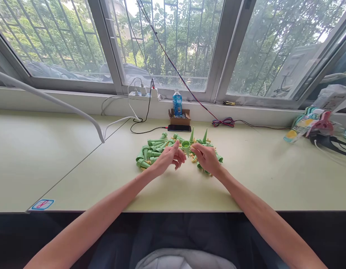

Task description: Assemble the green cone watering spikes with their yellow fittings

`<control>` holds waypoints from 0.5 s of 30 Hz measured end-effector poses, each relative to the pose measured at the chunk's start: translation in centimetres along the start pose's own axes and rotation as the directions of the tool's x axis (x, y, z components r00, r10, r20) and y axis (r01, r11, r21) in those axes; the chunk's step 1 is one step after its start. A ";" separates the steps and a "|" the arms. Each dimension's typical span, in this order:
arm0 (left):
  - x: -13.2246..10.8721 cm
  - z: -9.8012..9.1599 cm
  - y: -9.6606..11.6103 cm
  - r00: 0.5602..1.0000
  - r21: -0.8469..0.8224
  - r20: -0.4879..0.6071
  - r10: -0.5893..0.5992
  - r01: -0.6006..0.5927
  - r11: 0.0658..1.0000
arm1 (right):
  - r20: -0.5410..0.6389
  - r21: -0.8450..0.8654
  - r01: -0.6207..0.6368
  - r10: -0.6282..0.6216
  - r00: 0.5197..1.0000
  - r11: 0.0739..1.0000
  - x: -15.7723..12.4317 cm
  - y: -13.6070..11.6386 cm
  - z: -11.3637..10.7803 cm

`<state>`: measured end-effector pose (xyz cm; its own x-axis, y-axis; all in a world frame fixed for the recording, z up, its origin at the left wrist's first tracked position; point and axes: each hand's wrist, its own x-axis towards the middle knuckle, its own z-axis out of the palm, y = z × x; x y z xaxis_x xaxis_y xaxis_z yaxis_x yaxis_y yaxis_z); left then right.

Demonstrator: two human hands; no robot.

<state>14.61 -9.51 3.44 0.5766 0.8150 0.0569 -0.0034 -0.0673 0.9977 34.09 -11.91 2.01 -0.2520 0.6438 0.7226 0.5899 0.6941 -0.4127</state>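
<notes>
Head view. Both forearms reach in from the near edge of the worktop (259, 175) and meet mid-worktop.

Left hand (169, 158): fingers half curled, with the index and thumb tips at the rim of a green cone (185, 145). Too small to tell whether they grip it.

Right hand (207, 158): fingertips pinched shut on the cone's other side. The cone sits between the two hands, just above a pile (152, 151) of like green cones with yellow bits, which spreads under and beside both hands.

Behind the pile, toward the back edge:
- a dark phone (179, 128) lying flat
- a small box (179, 120) touching it, holding a blue bottle (177, 102) upright

A coiled cable (223, 122) lies to the right of the box. Bags (310, 123) sit at the far right corner. The window (175, 45) is beyond.
</notes>
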 end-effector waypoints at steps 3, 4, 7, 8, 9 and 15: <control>0.0 -0.2 0.1 0.983 -0.082 0.114 -0.144 0.154 0.985 | 0.067 0.031 0.058 -0.060 0.996 0.998 -0.1 -0.1 0.0; 0.0 -0.2 0.2 0.978 -0.095 0.125 -0.164 0.177 0.980 | 0.080 0.036 0.061 -0.064 0.995 0.997 -0.1 -0.2 0.1; -0.2 -0.2 0.6 0.970 -0.134 0.162 -0.183 0.205 0.970 | 0.105 0.035 0.031 -0.035 0.994 0.999 -0.2 -0.4 0.0; -0.3 -0.2 0.7 0.966 -0.147 0.180 -0.185 0.212 0.966 | 0.110 0.036 0.015 -0.019 0.994 0.999 -0.2 -0.4 0.0; -0.4 -0.2 0.9 0.963 -0.159 0.197 -0.183 0.215 0.963 | 0.112 0.039 -0.001 -0.004 0.994 0.999 -0.2 -0.5 0.0; -0.7 -0.1 1.0 0.958 -0.187 0.251 -0.139 0.189 0.964 | 0.093 0.086 -0.059 0.051 0.994 0.995 -0.2 -0.8 -0.1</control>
<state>14.12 -10.13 4.36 0.7581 0.6455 -0.0931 -0.0472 0.1967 0.9793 33.71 -12.65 2.22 -0.2915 0.7054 0.6461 0.5353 0.6800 -0.5010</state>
